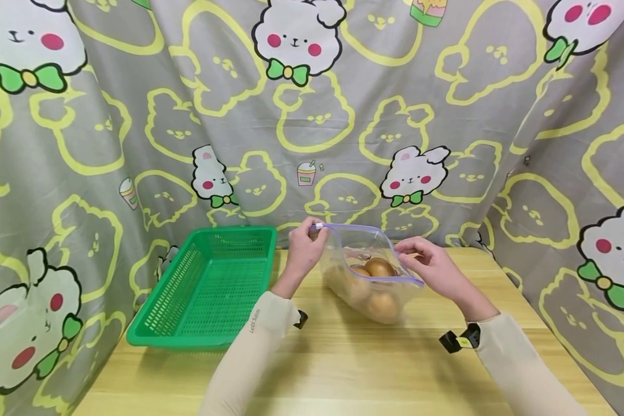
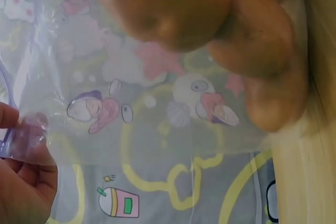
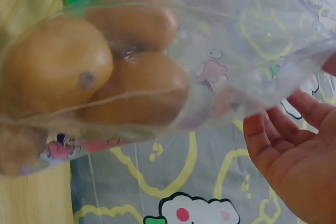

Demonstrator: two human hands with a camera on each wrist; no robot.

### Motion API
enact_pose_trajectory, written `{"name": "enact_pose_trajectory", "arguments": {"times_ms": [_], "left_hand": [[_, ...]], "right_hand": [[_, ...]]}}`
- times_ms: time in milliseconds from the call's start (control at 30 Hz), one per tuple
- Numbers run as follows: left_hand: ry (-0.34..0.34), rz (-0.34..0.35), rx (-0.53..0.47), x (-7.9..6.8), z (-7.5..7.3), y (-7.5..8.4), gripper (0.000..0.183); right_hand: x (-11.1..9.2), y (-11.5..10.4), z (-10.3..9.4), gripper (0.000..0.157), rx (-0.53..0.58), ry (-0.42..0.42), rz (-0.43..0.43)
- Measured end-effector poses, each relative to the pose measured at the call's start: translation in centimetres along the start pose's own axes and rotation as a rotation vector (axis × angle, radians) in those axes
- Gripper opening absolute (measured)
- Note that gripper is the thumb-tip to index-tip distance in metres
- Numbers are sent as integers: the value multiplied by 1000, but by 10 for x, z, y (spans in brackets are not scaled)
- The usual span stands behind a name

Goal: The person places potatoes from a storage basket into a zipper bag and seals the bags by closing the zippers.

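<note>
A clear zip bag point(image 1: 333, 277) with a purple zip edge point(image 1: 411, 280) stands on the table, its mouth spread wide. Several round brown fruits, pear-like point(image 1: 379, 267), fill its lower part; in the right wrist view, one fruit point(image 3: 58, 66) shows a dark spot at its end. My left hand point(image 1: 305, 248) pinches the bag's left top corner at the white slider point(image 1: 319, 226). At the opposite corner, my right hand point(image 1: 437, 268) holds the rim between thumb and fingers. The left wrist view has the left hand point(image 2: 26, 182) at the bag's edge, printed with small cartoon figures.
Left of the bag stands a green plastic basket point(image 1: 179, 340) with slotted sides and nothing in it. The light wooden table point(image 1: 343, 370) runs back to a grey cartoon-print curtain point(image 1: 312, 110), which also closes off both sides.
</note>
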State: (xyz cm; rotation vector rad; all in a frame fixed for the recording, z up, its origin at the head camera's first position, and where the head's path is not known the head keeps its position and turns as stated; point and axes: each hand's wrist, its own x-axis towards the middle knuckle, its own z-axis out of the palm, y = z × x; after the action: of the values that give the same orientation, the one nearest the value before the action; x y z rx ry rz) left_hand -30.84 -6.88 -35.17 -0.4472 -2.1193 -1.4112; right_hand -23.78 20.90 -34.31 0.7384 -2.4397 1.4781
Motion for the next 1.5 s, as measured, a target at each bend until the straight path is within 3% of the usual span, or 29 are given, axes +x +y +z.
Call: {"name": "enact_pose_trajectory", "arguments": {"times_ms": [133, 333, 467, 700, 833, 1067, 1300, 1500], "left_hand": [[57, -34, 9, 1, -6, -2, 6], [108, -87, 14, -1, -10, -6, 6], [140, -110, 18, -2, -10, -8, 6], [181, -121, 6, -4, -12, -9, 5], [195, -123, -41, -8, -16, -9, 5], [219, -138, -167, -20, -26, -8, 9], [178, -178, -376, -30, -35, -2, 8], [145, -205, -485, -34, -41, 1, 5]], "right_hand": [[-5, 0, 3, 19, 9, -3, -84], [-10, 7, 9, 23, 128, -34, -226], [-12, -1, 17, 33, 45, -13, -272], [-14, -24, 24, 18, -81, 115, -246], [-12, -14, 20, 13, -41, 158, -231], [-10, 19, 13, 14, 87, 193, -79], [-7, 26, 10, 15, 178, 248, -36], [0, 29, 9, 17, 196, 290, -25]]}}
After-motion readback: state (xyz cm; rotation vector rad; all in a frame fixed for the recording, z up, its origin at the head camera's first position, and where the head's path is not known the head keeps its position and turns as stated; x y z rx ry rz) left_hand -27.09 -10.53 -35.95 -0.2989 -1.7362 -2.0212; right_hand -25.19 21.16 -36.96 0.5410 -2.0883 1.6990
